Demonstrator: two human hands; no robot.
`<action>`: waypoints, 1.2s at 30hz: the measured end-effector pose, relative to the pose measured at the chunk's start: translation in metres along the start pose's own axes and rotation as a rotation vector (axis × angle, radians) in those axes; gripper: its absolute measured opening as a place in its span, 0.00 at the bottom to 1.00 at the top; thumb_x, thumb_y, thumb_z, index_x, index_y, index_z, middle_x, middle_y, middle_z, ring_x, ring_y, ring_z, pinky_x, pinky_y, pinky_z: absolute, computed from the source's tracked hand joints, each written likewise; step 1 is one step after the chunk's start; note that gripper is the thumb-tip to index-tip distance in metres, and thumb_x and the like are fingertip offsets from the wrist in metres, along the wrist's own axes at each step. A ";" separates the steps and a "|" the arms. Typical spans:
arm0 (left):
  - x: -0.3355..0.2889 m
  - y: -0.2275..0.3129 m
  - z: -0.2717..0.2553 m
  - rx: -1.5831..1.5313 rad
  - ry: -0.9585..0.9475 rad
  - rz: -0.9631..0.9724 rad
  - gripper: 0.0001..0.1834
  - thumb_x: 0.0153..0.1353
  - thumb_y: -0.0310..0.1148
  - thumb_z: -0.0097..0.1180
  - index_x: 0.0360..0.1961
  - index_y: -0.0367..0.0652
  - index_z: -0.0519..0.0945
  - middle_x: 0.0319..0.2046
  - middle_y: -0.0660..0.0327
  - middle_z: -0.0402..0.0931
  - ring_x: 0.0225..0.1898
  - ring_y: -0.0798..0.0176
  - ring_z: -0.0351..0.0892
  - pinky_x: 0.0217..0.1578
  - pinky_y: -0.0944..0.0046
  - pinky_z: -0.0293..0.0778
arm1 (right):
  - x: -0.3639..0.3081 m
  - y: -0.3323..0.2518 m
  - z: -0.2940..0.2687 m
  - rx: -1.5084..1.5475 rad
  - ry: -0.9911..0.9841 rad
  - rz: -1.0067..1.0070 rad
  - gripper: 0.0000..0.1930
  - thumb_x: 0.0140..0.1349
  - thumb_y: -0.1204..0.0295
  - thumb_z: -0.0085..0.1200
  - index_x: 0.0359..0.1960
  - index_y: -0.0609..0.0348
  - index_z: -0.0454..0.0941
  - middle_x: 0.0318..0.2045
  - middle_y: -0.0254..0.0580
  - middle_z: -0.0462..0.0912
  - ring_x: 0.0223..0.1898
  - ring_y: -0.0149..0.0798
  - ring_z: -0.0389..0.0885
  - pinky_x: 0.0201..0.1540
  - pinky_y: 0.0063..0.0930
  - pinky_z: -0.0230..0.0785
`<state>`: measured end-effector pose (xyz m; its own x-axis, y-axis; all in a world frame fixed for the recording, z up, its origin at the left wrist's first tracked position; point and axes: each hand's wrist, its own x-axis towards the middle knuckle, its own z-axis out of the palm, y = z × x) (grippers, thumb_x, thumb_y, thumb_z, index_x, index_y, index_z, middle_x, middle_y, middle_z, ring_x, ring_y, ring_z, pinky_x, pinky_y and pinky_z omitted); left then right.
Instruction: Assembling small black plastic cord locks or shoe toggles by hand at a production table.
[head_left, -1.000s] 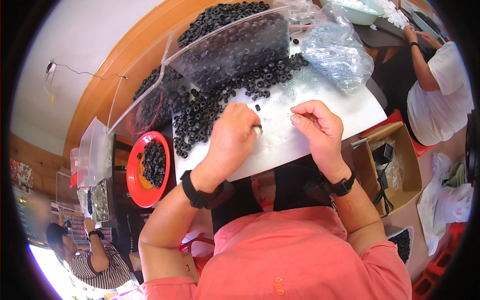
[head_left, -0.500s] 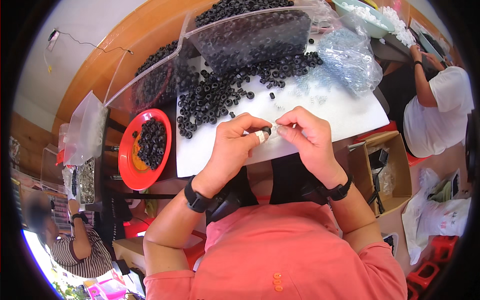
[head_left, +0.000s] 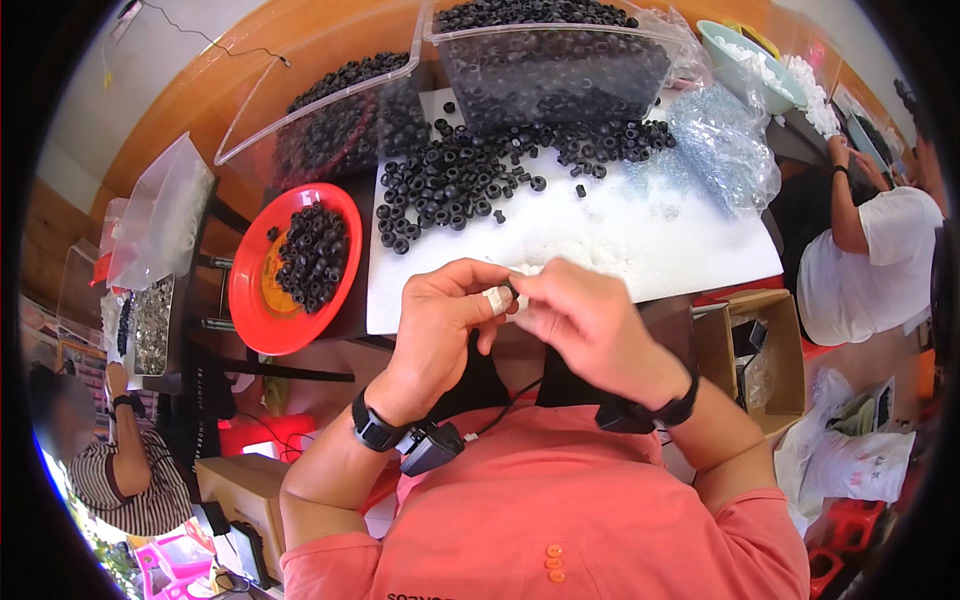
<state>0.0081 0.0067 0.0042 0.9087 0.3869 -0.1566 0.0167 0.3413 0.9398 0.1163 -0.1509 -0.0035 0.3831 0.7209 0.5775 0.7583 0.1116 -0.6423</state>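
"Layout?"

"White bench [head_left: 705, 245]. Far bin [head_left: 600, 70] along its far edge, left bin [head_left: 250, 158] by the far left corner. Loose black pile [head_left: 455, 180] between far bin and hands, in the way. Bag [head_left: 735, 150], far right corner. Red plate [head_left: 243, 310], left edge."

"Hands?"

"Above near edge. Left hand [head_left: 430, 320]: fingers pinched on a black piece [head_left: 514, 294]. Right hand [head_left: 590, 320]: fingers bent in, blurred; hold can't be told; partly hides piece."

"Step?"

"Fingerwork on that piece, I judge. Calls for steady left pinch."
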 end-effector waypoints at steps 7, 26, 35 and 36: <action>0.004 -0.006 -0.017 0.196 0.046 0.176 0.11 0.61 0.20 0.59 0.45 0.34 0.85 0.34 0.60 0.83 0.23 0.75 0.73 0.21 0.75 0.66 | 0.078 0.028 0.013 -0.587 -0.103 -0.008 0.04 0.53 0.75 0.58 0.30 0.60 0.79 0.30 0.47 0.82 0.32 0.52 0.83 0.32 0.44 0.74; 0.001 -0.006 -0.018 0.256 -0.006 0.221 0.12 0.64 0.21 0.56 0.47 0.35 0.85 0.32 0.64 0.79 0.23 0.76 0.68 0.23 0.76 0.65 | 0.060 0.035 0.000 -0.889 -0.159 -0.119 0.04 0.46 0.78 0.56 0.26 0.61 0.81 0.30 0.44 0.81 0.35 0.47 0.81 0.39 0.41 0.70; 0.000 -0.005 -0.016 0.174 0.055 0.135 0.12 0.64 0.23 0.59 0.48 0.33 0.84 0.34 0.61 0.82 0.23 0.75 0.70 0.24 0.75 0.67 | 0.049 0.040 0.014 -0.898 -0.032 -0.034 0.06 0.48 0.77 0.55 0.26 0.59 0.83 0.31 0.44 0.82 0.39 0.46 0.79 0.43 0.42 0.67; 0.000 -0.004 -0.016 0.159 0.052 0.137 0.12 0.64 0.23 0.59 0.48 0.32 0.83 0.34 0.60 0.82 0.24 0.75 0.70 0.24 0.75 0.67 | 0.049 0.040 0.013 -0.897 -0.009 -0.048 0.05 0.48 0.77 0.55 0.26 0.59 0.83 0.31 0.43 0.81 0.40 0.46 0.79 0.44 0.41 0.66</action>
<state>0.0015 0.0192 -0.0047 0.8844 0.4654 -0.0362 -0.0356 0.1445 0.9889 0.1589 -0.1021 -0.0077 0.3393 0.7352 0.5868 0.9017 -0.4320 0.0200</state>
